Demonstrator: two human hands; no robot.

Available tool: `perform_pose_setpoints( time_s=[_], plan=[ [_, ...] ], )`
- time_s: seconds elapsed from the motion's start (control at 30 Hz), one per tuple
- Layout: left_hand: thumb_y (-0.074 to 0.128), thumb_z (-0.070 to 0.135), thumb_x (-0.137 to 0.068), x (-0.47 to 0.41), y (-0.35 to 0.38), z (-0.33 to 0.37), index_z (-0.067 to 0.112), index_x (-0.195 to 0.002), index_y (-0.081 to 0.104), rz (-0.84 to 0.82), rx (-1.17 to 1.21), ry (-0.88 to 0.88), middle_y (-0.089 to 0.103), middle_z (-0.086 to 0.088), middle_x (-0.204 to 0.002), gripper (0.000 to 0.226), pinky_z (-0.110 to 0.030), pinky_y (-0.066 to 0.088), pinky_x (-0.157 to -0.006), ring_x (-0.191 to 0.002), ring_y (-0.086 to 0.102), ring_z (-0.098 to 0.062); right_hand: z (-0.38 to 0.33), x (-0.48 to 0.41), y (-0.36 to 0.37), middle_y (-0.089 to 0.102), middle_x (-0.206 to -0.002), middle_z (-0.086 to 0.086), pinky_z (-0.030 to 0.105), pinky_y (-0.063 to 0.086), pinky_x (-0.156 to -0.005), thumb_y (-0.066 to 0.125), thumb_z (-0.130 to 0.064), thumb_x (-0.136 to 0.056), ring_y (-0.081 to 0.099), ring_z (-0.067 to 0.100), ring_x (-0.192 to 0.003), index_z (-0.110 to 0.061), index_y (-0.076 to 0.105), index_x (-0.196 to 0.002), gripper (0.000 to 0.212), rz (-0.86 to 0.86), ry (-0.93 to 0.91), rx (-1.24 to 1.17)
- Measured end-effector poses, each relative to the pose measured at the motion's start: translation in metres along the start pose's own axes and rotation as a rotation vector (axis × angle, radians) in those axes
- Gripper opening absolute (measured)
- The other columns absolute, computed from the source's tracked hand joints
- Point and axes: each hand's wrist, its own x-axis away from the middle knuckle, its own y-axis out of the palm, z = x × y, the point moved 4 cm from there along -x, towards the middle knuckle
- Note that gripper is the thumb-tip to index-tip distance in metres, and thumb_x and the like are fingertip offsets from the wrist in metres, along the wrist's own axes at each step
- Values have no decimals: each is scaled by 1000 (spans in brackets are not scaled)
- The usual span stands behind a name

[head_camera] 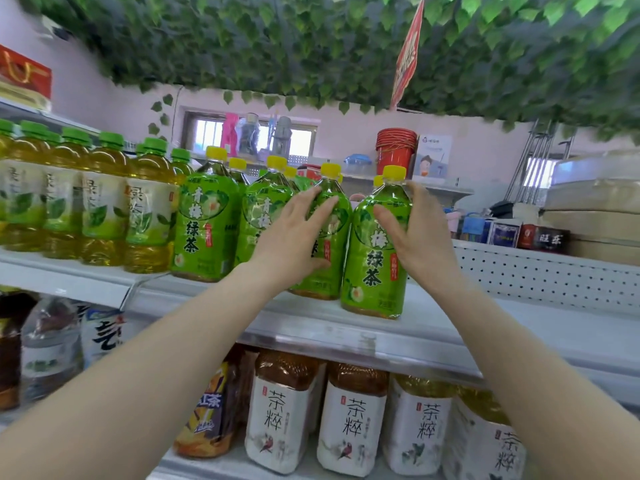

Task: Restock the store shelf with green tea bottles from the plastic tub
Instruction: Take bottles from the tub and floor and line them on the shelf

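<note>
White-labelled tea bottles (pixel 349 420) below; red buckets (pixel 395 150) behind, possibly stacked.

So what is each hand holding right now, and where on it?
Each hand is on a yellow-capped green tea bottle standing on the shelf: left hand across the label of one bottle, right hand on the rightmost bottle. Neither is lifted.

A small shop's drinks aisle.
White metal shelf (pixel 346 327) tiers carry rows of identical green tea bottles (pixel 204 216) and white-labelled tea bottles (pixel 351 420), labels facing out; a red banner (pixel 408 53) hangs from leafy ceiling trim (pixel 311 39).
</note>
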Motion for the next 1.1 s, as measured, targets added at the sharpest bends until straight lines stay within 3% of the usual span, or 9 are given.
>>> perform_pose_setpoints(
  time_s=[0.07, 0.13, 0.2, 0.37, 0.7, 0.93, 1.1],
  plan=[
    [82, 39, -73, 1, 0, 0, 34, -155, 8, 0, 1, -1, -1, 4, -163, 111, -50, 36, -112, -150, 4, -24, -15, 17, -5, 28, -154, 12, 44, 32, -113, 56, -64, -84, 27, 28, -142, -18, 16, -155, 93, -9, -150, 206],
    [84, 37, -70, 1, 1, 0, 34, -155, 7, -13, 0, -1, -2, 4, -163, 115, -50, 36, -112, -150, 3, -24, -24, 38, 0, -1, -163, 15, 46, 13, -120, 61, -68, -76, 1, 33, -151, -19, 0, -157, 113, -150, -299, 456],
    [87, 33, -68, 2, 1, -1, 34, -155, 7, -18, 3, 0, -4, 6, -163, 119, -51, 38, -110, -150, 2, -24, -18, 51, 6, -20, -162, 15, 50, 5, -120, 66, -69, -71, -16, 35, -149, -18, -8, -157, 124, -257, -373, 573],
    [89, 37, -62, 3, 5, 0, 33, -155, 4, -4, 0, 20, -7, 5, -162, 126, -51, 42, -107, -150, -1, -24, 0, 48, 18, -16, -161, 19, 50, 4, -121, 65, -71, -67, -16, 38, -148, -11, -3, -156, 127, -297, -382, 681],
    [90, 46, -57, 3, 10, 4, 32, -154, -4, -11, -56, 1, -12, 3, -161, 135, -48, 43, -105, -150, -4, -25, 19, 34, 32, -5, -162, 21, 50, 5, -121, 53, -74, -65, -10, 38, -149, -6, 8, -157, 123, -316, -390, 633],
    [87, 51, -59, 4, 10, 10, 31, -155, -5, 7, -135, -13, -12, 1, -161, 134, -44, 46, -101, -150, -3, -26, 26, 28, 34, -14, -161, 18, 46, -1, -121, 66, -68, -69, -16, 37, -148, -9, 1, -157, 125, -335, -403, 640],
    [85, 53, -61, 4, 13, 13, 30, -155, -7, 17, -184, -15, -13, -1, -162, 133, -42, 49, -97, -150, -5, -27, 26, 28, 33, -11, -162, 20, 50, 6, -122, 44, -78, -66, -12, 39, -149, -10, 1, -157, 122, -336, -407, 689]
  ],
)
